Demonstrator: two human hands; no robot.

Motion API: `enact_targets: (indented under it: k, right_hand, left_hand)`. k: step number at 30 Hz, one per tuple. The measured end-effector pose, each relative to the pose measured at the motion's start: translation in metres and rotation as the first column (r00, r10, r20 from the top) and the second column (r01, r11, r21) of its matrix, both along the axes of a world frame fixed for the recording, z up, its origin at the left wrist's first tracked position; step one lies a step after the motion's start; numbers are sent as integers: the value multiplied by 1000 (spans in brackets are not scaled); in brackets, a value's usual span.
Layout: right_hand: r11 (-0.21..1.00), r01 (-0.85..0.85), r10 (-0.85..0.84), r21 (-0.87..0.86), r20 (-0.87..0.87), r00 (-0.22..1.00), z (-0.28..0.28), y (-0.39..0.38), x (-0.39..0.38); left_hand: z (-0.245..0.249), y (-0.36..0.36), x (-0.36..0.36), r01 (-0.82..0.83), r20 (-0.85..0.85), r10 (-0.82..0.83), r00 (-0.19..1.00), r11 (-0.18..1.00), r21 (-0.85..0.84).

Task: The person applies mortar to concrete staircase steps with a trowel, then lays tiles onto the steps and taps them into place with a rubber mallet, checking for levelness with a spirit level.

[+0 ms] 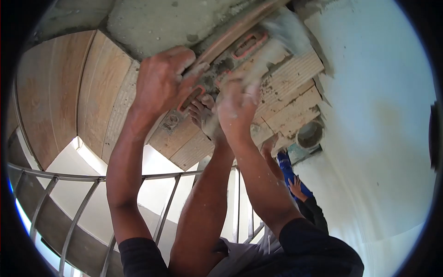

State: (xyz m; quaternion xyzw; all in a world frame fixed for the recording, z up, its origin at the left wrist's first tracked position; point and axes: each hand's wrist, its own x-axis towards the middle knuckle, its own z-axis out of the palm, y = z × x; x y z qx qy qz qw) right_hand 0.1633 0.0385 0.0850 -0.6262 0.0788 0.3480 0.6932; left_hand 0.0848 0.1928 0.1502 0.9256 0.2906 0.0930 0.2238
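A mortar-smeared spirit level (220,69) with orange-rimmed slots lies slantwise over the step. My left hand (164,81) is closed on its long brown upper edge, fingers curled over. Blurred by motion, my right hand (237,108) is wrapped round a pale-handled tool (265,57). The tool's smeared grey end (288,32) is close to the wall; I cannot tell its kind. Below the level are wood-look tiles (295,69) spotted with mortar. My bare foot (200,111) rests between my forearms, beside a slot of the level.
Wet grey mortar or concrete (157,23) covers the step above. Curved wood-look steps (55,87) are at left. A metal railing (161,207) runs below my arms. A pale wall (378,115) stands at right, near a round container (310,134). Another person's hand (295,187) rests on blue trousers.
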Motion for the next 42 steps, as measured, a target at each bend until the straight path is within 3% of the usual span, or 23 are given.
enact_targets:
  k: [1,2,4,6,7,11,13,14,16,17,19,20,22,26,27,28,30,36,42]
  right_hand:
    - [985,-125,143,-116,173,974,-8,1,-2]
    - [984,-145,162,-100,186,969,-13,-7,2]
    - [962,-249,252,-111,19,967,-17,-35,17]
    - [944,-244,273,-221,108,956,-34,-58,21]
    - [922,-275,303,-272,69,950,-39,-74,28]
    - [875,-322,377,-361,93,922,-63,-117,63]
    - [829,-281,476,-483,346,809,-82,-130,78]
    - [823,-302,495,-481,346,797,-95,-139,85]
    - [773,-275,596,-571,507,623,-106,-140,95]
    - [769,-287,605,-571,506,615,-108,-144,102]
    - [613,-381,747,-693,351,565,-79,-122,107]
    - [607,-392,755,-691,348,555,-81,-124,114]
    - [459,-383,880,-802,350,322,-79,-127,134]
    - [537,-339,827,-773,402,393,-53,-89,138]
    - [529,-325,837,-784,544,49,-55,-72,136]
    - [529,-304,735,-792,607,-303,-58,-56,134]
    - [403,-246,767,-881,472,-435,-61,-24,126]
    - [361,-290,586,-886,458,-668,-82,21,154]
    - [363,-302,547,-882,464,-697,-82,17,163]
  left_hand:
    - [2,0,0,8,-36,-9,999,999,-36]
    - [4,0,0,8,-65,-13,998,997,-73]
    - [6,0,0,-3,-31,2,1000,999,-54]
    - [8,-2,-3,-10,-37,7,999,997,-76]
    - [13,0,-5,3,-152,-18,988,995,-101]
    - [13,-11,-20,-102,-145,91,985,992,-73]
    - [8,-17,-30,-75,-48,76,996,997,36]
    - [10,-21,-35,-99,-48,101,994,994,37]
    - [15,-28,-49,-219,35,216,976,964,149]
    - [14,-33,-54,-234,34,231,972,961,149]
    - [10,-42,-65,-222,40,219,975,956,191]
    - [11,-43,-68,-235,37,232,972,953,192]
    - [13,-43,-68,-219,21,218,976,964,149]
    - [15,-37,-70,-204,23,203,979,974,93]
    - [14,-38,-69,-208,19,207,978,974,96]
    - [13,-38,-68,-207,19,206,978,973,99]
    - [8,-39,-68,-203,10,203,979,974,100]
    - [6,-39,-70,-189,6,190,982,972,142]
    - [8,-39,-68,-187,25,186,982,968,166]
